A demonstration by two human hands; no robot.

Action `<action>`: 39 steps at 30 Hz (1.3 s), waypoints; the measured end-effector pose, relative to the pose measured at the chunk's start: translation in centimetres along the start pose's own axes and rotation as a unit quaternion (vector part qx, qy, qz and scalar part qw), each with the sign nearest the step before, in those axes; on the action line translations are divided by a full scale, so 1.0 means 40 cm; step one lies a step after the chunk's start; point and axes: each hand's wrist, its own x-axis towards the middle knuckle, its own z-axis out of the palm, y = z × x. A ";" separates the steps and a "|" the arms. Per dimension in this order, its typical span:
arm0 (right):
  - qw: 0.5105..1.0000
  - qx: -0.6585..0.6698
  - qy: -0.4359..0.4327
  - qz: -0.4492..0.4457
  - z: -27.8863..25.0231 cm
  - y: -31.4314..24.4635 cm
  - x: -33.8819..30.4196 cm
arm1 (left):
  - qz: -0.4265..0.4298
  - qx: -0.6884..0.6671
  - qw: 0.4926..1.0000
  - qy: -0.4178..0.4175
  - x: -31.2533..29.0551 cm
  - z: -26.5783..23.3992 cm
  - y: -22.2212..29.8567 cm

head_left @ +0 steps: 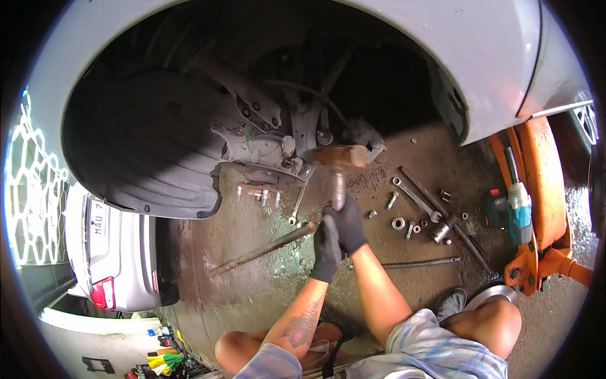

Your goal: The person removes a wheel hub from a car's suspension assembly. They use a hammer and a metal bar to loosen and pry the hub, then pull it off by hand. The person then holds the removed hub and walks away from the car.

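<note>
My right hand (346, 226), in a black glove, is closed round the handle of a hammer (339, 184). Just below and left of it, my gloved left hand (327, 250) is wrapped at the lower end of the same handle. The rusty hammer head, smeared by motion, is raised beside the suspension parts (265, 148) inside the wheel well; whether it touches them I cannot tell. Under these parts a wrench (297, 205) hangs tilted toward the floor. Left of my hands a rusty bar (262, 249) slants along the wet floor.
Right of my hands lie a combination wrench (416, 199), a long breaker bar (464, 235), a socket (440, 234), and several nuts and bolts. Another rod (420, 263) lies nearer my knees. A teal impact driver (519, 211) rests against an orange jack (544, 183). The fender (435, 31) arches overhead.
</note>
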 end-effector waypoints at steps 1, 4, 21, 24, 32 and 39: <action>1.000 -0.021 0.002 -0.003 0.022 0.003 0.009 | -0.011 -0.047 0.998 0.045 0.007 0.001 -0.003; 0.997 -0.071 -0.042 -0.004 0.004 -0.010 0.028 | 0.045 -0.044 0.994 0.090 -0.006 0.040 -0.013; 0.954 -0.091 0.262 -0.114 -0.029 0.059 -0.027 | 0.191 0.155 0.963 -0.106 0.057 0.054 0.036; 0.993 -0.074 0.094 -0.007 0.022 0.048 -0.078 | 0.088 0.145 0.978 0.125 0.026 -0.047 -0.128; 0.901 0.048 0.384 -0.195 -0.476 0.070 -0.226 | 0.298 0.226 0.794 -0.479 -0.116 0.369 0.084; 0.883 -0.117 0.397 -0.221 -0.246 0.030 -0.050 | 0.314 0.176 0.862 -0.357 0.020 0.227 0.126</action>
